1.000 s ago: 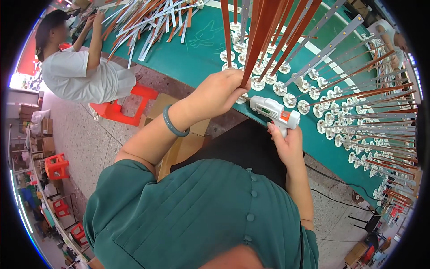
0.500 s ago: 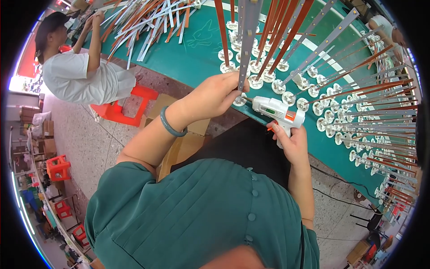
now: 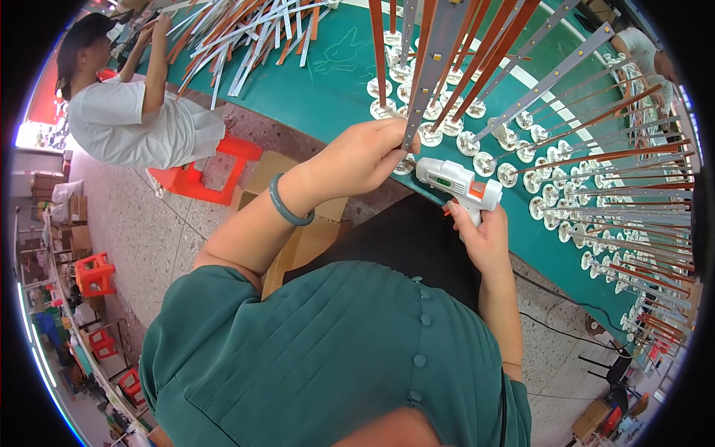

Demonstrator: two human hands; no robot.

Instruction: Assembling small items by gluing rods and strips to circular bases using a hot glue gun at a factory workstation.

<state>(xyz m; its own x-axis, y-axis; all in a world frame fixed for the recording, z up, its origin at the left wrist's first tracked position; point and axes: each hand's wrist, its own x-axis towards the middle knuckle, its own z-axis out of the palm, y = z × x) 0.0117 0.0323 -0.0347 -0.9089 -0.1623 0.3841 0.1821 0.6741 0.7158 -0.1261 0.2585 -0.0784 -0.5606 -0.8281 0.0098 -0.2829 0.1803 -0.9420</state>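
My left hand (image 3: pixel 363 158) pinches the lower part of a grey LED strip (image 3: pixel 436 63), which rises at a tilt from the table's near edge. Just below those fingers sits a round white base (image 3: pixel 404 165); the joint between strip and base is partly hidden. In my right hand (image 3: pixel 484 237) is a white hot glue gun (image 3: pixel 447 179), its grip wrapped by the fingers and its nose pointing left. The nozzle reaches the base beside the strip's foot; whether it touches cannot be made out. An orange trigger shows near the right fingers.
Several round bases (image 3: pixel 532 181) with upright grey and brown strips crowd the green table (image 3: pixel 335 97) to the right. Loose strips (image 3: pixel 249 37) lie piled at the far left. Beyond that corner, a person (image 3: pixel 134 123) sits on a red stool (image 3: pixel 227 175). Black cords (image 3: pixel 566 299) hang at the right.
The LED strip's upper end has leaned to the right. The glue gun has shifted slightly left, staying close to the base. My left hand keeps its pinch with little movement.
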